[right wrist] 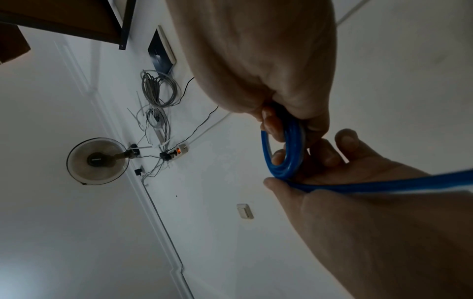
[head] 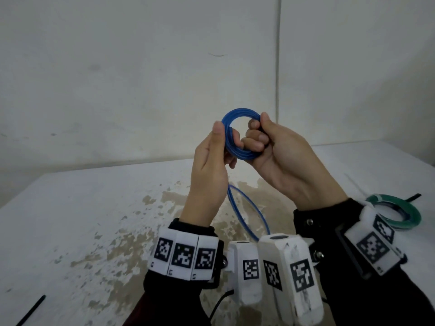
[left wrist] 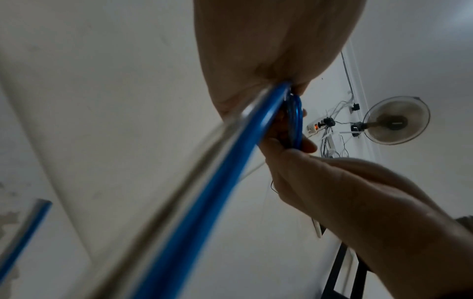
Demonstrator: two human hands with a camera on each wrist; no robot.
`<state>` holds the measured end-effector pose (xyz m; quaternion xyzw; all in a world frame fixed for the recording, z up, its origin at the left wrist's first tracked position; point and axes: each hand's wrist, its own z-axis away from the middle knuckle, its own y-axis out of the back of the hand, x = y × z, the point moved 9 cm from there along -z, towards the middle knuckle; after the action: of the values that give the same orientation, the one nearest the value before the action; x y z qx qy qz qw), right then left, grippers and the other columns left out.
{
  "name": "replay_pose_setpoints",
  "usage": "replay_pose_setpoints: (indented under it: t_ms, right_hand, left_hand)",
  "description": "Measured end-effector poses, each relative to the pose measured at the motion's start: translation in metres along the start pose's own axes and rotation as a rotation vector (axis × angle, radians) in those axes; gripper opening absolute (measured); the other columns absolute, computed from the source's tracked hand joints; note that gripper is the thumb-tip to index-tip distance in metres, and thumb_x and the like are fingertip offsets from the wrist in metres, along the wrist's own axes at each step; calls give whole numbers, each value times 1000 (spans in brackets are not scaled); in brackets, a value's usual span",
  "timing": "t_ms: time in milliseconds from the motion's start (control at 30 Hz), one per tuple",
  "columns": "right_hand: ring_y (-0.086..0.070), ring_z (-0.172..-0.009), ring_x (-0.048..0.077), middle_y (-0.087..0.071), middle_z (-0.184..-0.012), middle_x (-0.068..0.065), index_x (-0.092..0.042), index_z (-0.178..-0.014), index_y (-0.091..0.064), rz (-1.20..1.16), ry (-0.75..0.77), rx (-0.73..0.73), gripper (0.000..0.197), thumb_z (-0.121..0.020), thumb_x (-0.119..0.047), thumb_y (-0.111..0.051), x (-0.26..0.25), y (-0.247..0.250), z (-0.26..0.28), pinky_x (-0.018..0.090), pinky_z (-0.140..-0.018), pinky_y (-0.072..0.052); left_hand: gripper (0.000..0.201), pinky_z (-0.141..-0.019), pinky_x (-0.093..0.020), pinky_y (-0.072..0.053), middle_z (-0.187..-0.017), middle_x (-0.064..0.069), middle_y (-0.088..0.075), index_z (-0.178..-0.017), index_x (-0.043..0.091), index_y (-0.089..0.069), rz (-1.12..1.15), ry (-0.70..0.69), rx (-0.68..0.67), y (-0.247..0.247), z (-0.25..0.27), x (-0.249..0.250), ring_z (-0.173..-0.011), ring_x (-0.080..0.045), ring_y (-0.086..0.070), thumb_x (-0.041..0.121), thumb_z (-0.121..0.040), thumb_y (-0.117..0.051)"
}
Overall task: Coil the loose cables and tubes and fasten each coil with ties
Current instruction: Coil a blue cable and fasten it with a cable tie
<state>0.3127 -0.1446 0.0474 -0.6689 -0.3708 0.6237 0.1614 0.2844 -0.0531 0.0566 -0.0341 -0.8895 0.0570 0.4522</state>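
Note:
I hold a coil of blue tube [head: 237,118] up in front of me between both hands. My right hand [head: 259,134] grips the coil's right side, fingers curled through the ring. My left hand [head: 222,142] pinches the left side, thumb on the outer face. A loose tail of the blue tube [head: 250,212] hangs from the coil down past my left wrist. In the right wrist view the coil [right wrist: 289,155] sits under my right hand [right wrist: 271,121], and my left hand [right wrist: 332,174] pinches the tail [right wrist: 384,185]. The left wrist view has the tail [left wrist: 204,182] running blurred out of my left hand [left wrist: 276,85].
A green coil [head: 400,214], tied, lies on the white worn table [head: 94,208] at the right, with a black tie [head: 414,197] beside it. Another black tie [head: 31,310] lies near the front left edge. A white wall stands close behind the table.

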Motion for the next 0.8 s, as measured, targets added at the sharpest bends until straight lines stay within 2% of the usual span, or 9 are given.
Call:
replay_pose_setpoints:
  t_ms: [133, 233, 300, 400, 467, 533, 600, 733, 800]
  right_hand:
    - [-36, -48, 9, -32, -56, -2, -9, -77, -46, 39, 6, -27, 34, -104, -23, -30, -7, 0, 1, 22, -63, -44]
    - [-45, -52, 14, -41, -56, 0, -9, -76, -49, 217, -58, -74, 34, -102, -23, -31, -10, 0, 5, 23, -56, -48]
    - [-50, -53, 16, -47, -56, 1, -9, -77, -53, 375, -91, -107, 34, -100, -25, -34, -10, 1, 7, 25, -58, -51]
    - [-47, -50, 12, -41, -54, -2, -8, -80, -53, 571, -83, -201, 32, -101, -25, -36, -6, -3, 9, 28, -68, -54]
    - [-39, -47, 9, -34, -53, -5, -8, -80, -50, 576, -37, -226, 30, -102, -23, -35, -4, -7, 9, 27, -70, -54]
    - [-32, -47, 8, -31, -53, -7, -10, -79, -48, 535, -1, -208, 31, -103, -23, -34, -5, -8, 7, 23, -67, -51]
    - [-31, -48, 8, -29, -54, -6, -10, -79, -48, 506, 18, -187, 31, -103, -24, -33, -5, -8, 5, 21, -66, -50]
    - [-40, -50, 11, -39, -53, -2, -9, -78, -50, 499, 50, -155, 33, -103, -25, -34, -6, -5, 4, 19, -61, -47]
    - [-47, -51, 12, -46, -53, -1, -9, -79, -52, 555, 61, -147, 33, -103, -26, -35, -6, -4, 4, 19, -60, -47]
  left_hand:
    - [30, -60, -21, -34, -76, -2, -41, -81, 11, -46, -103, -63, -64, -8, 3, 6, -66, -12, -36, 24, -101, -27]
    - [30, -61, -20, -35, -73, -1, -40, -76, 12, -45, -184, -70, -92, 0, -1, 10, -66, -11, -38, 24, -100, -29]
    - [32, -63, -22, -36, -70, 2, -41, -72, 14, -44, -220, -35, -191, 3, -3, 8, -66, -11, -40, 25, -99, -30]
    - [35, -64, -21, -39, -67, 4, -43, -73, 12, -46, -258, 56, -327, 5, 0, 3, -65, -10, -42, 22, -103, -32]
    - [36, -61, -22, -39, -64, 1, -43, -73, 10, -50, -199, 122, -290, 9, 0, -1, -61, -12, -40, 22, -103, -35]
    - [39, -58, -25, -37, -63, -5, -44, -70, 9, -55, -152, 173, -202, 13, -2, -6, -57, -15, -40, 29, -100, -41]
    - [41, -56, -26, -36, -57, -1, -47, -66, 9, -58, -179, 179, -138, 16, -4, -9, -53, -16, -40, 33, -98, -45]
    - [40, -50, -23, -33, -50, 2, -48, -64, 4, -56, -199, 72, -60, 16, -4, 3, -50, -19, -36, 23, -99, -47]
    - [40, -49, -22, -35, -48, 5, -50, -63, 5, -56, -213, 44, -48, 16, -4, 5, -47, -16, -38, 22, -99, -47]
